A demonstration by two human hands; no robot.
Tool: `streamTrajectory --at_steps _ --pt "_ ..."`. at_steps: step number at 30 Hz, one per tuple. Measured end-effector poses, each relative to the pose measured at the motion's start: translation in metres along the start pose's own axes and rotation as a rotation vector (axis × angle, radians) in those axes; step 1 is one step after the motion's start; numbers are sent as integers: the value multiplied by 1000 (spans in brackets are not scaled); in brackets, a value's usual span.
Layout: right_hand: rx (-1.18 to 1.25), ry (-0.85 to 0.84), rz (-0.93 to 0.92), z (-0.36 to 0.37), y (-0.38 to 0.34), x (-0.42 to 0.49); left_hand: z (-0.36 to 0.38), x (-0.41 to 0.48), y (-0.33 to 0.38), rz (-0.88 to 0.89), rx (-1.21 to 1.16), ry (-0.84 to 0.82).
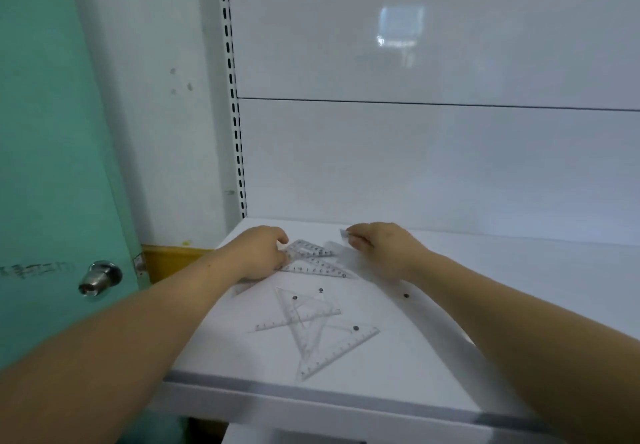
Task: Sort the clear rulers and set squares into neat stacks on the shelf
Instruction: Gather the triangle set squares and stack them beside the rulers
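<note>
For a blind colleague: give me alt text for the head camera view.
Two bare hands work on a white shelf: the left hand holds a pile of set squares, the right hand pinches a clear ruler by its end. Loose set squares lie overlapped nearer the front edge; a teal door stands at left.
</note>
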State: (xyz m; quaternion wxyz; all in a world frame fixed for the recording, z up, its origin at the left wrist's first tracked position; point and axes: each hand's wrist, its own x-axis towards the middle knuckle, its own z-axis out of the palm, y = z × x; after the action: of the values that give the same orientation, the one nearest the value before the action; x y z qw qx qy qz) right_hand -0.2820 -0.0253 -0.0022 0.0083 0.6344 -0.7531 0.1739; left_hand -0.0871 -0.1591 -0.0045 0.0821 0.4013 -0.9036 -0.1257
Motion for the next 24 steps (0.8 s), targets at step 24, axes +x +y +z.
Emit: streamTrajectory --at_steps 24 --pt "61 138 137 -21 6 -32 4 -6 -2 119 -297 278"
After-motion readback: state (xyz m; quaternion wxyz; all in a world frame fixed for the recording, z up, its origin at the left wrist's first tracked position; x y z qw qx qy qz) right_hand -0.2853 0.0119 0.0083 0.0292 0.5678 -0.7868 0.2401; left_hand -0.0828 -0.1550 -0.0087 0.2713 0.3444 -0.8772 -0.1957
